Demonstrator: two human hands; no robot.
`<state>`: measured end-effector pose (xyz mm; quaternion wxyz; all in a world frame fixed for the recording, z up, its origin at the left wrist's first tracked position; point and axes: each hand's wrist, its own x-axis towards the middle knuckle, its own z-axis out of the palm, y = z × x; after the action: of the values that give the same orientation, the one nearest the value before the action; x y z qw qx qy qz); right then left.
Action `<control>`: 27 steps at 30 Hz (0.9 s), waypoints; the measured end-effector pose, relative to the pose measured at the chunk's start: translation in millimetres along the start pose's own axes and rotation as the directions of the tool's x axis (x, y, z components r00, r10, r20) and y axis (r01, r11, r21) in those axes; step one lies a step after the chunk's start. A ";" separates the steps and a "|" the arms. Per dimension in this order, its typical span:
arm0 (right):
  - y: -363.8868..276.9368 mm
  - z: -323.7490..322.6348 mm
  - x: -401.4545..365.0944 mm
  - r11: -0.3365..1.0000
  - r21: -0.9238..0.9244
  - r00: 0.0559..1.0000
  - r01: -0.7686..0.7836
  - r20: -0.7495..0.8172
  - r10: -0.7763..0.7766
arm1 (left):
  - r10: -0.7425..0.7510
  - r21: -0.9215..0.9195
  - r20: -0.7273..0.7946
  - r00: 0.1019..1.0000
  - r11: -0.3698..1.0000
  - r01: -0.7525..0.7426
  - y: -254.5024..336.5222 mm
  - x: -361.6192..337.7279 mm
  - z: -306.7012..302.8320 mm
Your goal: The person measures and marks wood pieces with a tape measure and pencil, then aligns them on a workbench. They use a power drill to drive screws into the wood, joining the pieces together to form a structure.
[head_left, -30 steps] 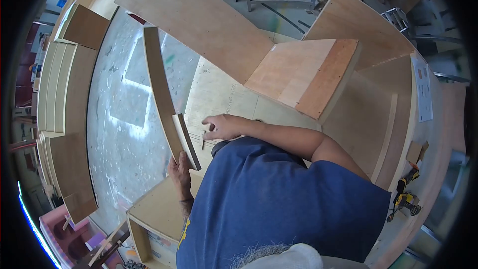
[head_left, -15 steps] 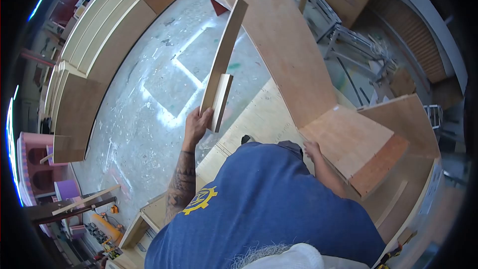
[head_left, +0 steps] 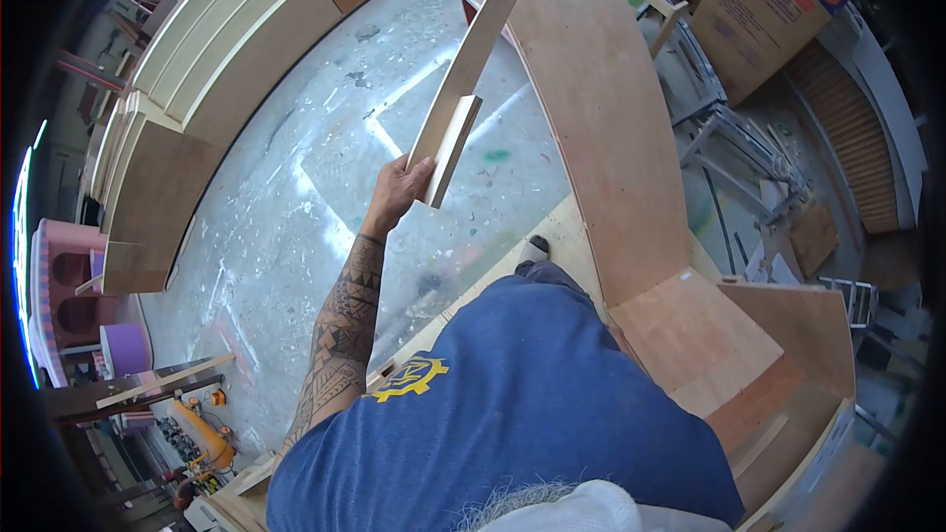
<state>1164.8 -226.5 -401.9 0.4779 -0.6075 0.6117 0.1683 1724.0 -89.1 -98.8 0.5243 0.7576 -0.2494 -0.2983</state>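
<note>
From the head camera I see my left hand (head_left: 397, 189) out ahead of me at the end of a patterned, tattooed forearm (head_left: 345, 320). Its fingers (head_left: 421, 170) are closed around the lower end of a long wooden strip (head_left: 467, 67), the thumb lying toward a short wooden strip (head_left: 452, 153) set alongside it. I cannot tell whether the two pieces are fixed together or simply gripped as a pair. The long one slants up and away from my grip, above the grey, paint-marked floor (head_left: 261, 246); its far tip overlaps the edge of a large plywood panel (head_left: 601, 108) in the view, and I cannot tell if they touch.

My right hand is hidden, so I cannot tell how its fingers stand. My blue shirt (head_left: 522, 394) fills the lower middle, a yellow emblem (head_left: 409, 377) near my left arm. One dark shoe (head_left: 533, 250) shows just beyond it. At the near end of the big panel, a smaller plywood panel (head_left: 705, 325) meets it at an angle. Farther right sit a metal frame (head_left: 754, 163) and a cardboard box (head_left: 759, 25).
</note>
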 end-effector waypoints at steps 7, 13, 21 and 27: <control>-122.0 -31.8 118.6 0.781 0.614 0.994 -0.109 0.051 0.099 | -0.066 -0.076 0.041 0.997 0.995 0.069 15.4 81.8 0.3; -241.4 -64.8 180.3 0.826 0.564 0.999 0.015 -0.036 0.006 | -0.098 -0.011 0.010 0.995 0.995 0.098 12.4 152.1 -8.9; -305.7 -31.7 224.1 0.804 0.595 0.996 0.013 -0.076 0.040 | -0.072 -0.014 0.046 0.996 0.997 0.073 10.2 291.5 -56.4; -339.9 27.4 246.0 0.655 0.749 0.966 -0.100 -0.083 0.243 | 0.019 -0.021 0.199 0.980 1.000 -0.015 20.4 450.8 -137.8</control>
<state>1530.5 -418.0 -482.1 0.6082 -0.3138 0.7218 -0.1032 2135.5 -318.1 -127.9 0.5065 0.7168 -0.3041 -0.3704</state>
